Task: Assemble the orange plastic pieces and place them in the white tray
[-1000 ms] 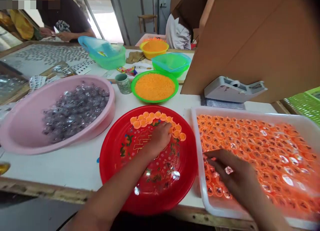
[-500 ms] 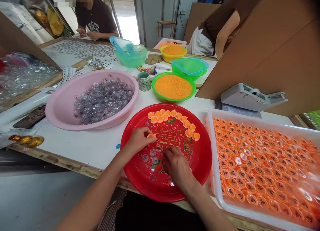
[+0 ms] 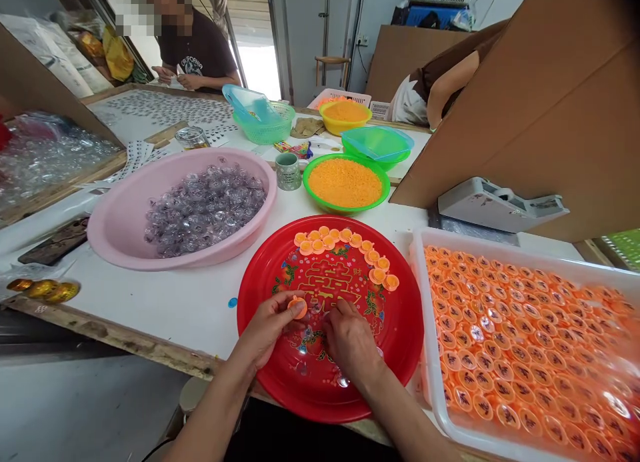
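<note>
A: Ok, treat the red tray as the clock, 12 at the far side. What's furthest left?

B: A few gold pieces near the table edge, out past 9. Then the pink basin up at 10, with a big heap of clear domes in it.

A: And the left hand?

B: Over the tray at 9, thumb and fingers pinching an orange cup just left of the middle.

A: What about the rest of the tray?

B: Loose cups curve inside the rim from 11 round to 2. Beyond the tray at 12 there's a green bowl full of orange granules.

A: Right hand holding anything?

B: Honestly can't tell. It's at about 4, fingers curled down toward the tray's middle, tips hidden.

A: Far right?

B: White bin at 3, just beside the tray, rows of printed cups inside.
</note>
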Tool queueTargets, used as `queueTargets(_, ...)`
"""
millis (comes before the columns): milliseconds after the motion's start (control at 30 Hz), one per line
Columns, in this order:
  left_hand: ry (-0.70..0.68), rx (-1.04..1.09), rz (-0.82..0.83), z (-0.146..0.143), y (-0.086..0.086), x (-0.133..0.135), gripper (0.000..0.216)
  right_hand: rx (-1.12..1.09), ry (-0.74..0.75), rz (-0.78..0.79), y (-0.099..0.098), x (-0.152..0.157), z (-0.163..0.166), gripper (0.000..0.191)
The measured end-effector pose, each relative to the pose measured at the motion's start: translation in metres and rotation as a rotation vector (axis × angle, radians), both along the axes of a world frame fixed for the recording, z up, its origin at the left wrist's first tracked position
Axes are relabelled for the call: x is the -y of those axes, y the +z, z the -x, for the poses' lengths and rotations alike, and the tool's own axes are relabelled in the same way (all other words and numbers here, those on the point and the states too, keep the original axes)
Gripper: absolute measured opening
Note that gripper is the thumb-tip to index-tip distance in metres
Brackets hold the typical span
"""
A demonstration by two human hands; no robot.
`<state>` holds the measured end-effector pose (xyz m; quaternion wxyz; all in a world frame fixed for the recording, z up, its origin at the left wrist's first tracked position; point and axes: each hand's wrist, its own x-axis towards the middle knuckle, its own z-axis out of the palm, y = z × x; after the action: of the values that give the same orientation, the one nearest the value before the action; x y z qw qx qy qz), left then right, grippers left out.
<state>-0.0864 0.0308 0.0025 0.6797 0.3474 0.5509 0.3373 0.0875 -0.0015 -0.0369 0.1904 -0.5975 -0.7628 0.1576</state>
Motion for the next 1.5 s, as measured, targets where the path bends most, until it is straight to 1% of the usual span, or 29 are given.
queueTargets(67,0.025,0.122,0.054,0.0,-0.001,0.003,0.047,-0.051,0.018,0.001,-0.001,0.0,-0.003,0.017)
queueTargets(100,0.027,0.15,0.066,-0.001,-0.002,0.005,0.045,-0.09,0.007,0.009,-0.002,0.001,-0.007,0.016)
queueTargets(200,0.018,0.163,0.082,-0.008,-0.007,0.008,0.041,-0.171,-0.083,0.038,-0.003,0.003,-0.018,0.012)
queueTargets(267,0.006,0.146,0.075,-0.017,-0.011,0.009,0.039,-0.178,-0.097,0.05,0.001,0.005,-0.023,0.01)
queueTargets(367,-0.015,0.106,0.05,-0.034,-0.013,0.009,0.035,-0.231,0.012,0.066,0.011,0.008,-0.024,0.014)
queueTargets(467,-0.081,0.103,0.037,-0.044,-0.01,0.008,0.03,-0.341,0.089,0.076,0.017,0.012,-0.023,0.02)
queueTargets(600,-0.124,0.146,0.066,-0.044,-0.005,0.008,0.021,-0.483,0.083,0.094,0.009,0.016,-0.027,0.025)
queueTargets(667,-0.143,0.185,0.085,-0.041,-0.005,0.009,0.018,-0.534,0.063,0.078,0.004,0.018,-0.031,0.022)
queueTargets(733,-0.163,0.211,0.107,-0.039,-0.007,0.01,0.018,-0.563,0.043,0.04,0.003,0.02,-0.036,0.018)
queueTargets(833,-0.16,0.183,0.103,-0.039,-0.009,0.012,0.024,-0.569,0.019,0.008,0.01,0.021,-0.042,0.016)
queueTargets(933,-0.192,0.138,0.042,-0.041,-0.008,0.014,0.028,-0.562,0.023,0.076,0.018,0.021,-0.045,0.019)
queueTargets(967,-0.207,0.122,0.022,-0.042,-0.007,0.015,0.026,-0.584,-0.01,0.114,0.02,0.02,-0.045,0.017)
queueTargets(1033,-0.234,0.082,-0.012,-0.045,-0.004,0.017,0.019,-0.719,-0.153,0.213,0.02,0.019,-0.044,0.007)
queueTargets(1067,-0.242,0.064,-0.027,-0.046,-0.002,0.018,0.015,-0.815,-0.241,0.272,0.02,0.018,-0.044,0.007)
queueTargets(1100,-0.245,0.048,-0.04,-0.048,-0.001,0.019,0.014,-0.899,-0.314,0.327,0.019,0.017,-0.044,0.012)
queueTargets(1133,-0.245,0.037,-0.046,-0.049,0.0,0.02,0.014,-0.952,-0.356,0.367,0.019,0.017,-0.044,0.015)
queueTargets(1167,-0.241,0.031,-0.05,-0.05,0.0,0.021,0.014,-0.961,-0.361,0.381,0.02,0.017,-0.045,0.014)
queueTargets(1233,-0.212,0.025,-0.055,-0.051,-0.001,0.021,0.019,-0.851,-0.274,0.341,0.023,0.017,-0.046,0.007)
queueTargets(1300,-0.203,0.024,-0.058,-0.051,-0.004,0.021,0.023,-0.714,-0.149,0.285,0.028,0.018,-0.046,0.015)
queueTargets(1333,-0.212,0.025,-0.059,-0.051,-0.006,0.021,0.023,-0.687,-0.116,0.28,0.029,0.018,-0.045,0.018)
queueTargets(1367,-0.221,0.027,-0.064,-0.051,-0.007,0.02,0.02,-0.698,-0.126,0.291,0.029,0.019,-0.044,0.018)
queueTargets(1433,-0.225,0.03,-0.078,-0.051,-0.008,0.02,0.017,-0.828,-0.244,0.346,0.027,0.019,-0.042,0.007)
queueTargets(1467,-0.221,0.036,-0.081,-0.051,-0.008,0.02,0.016,-0.926,-0.313,0.385,0.025,0.019,-0.041,0.007)
queueTargets(1500,-0.218,0.046,-0.076,-0.051,-0.007,0.02,0.016,-1.027,-0.37,0.419,0.023,0.019,-0.041,0.014)
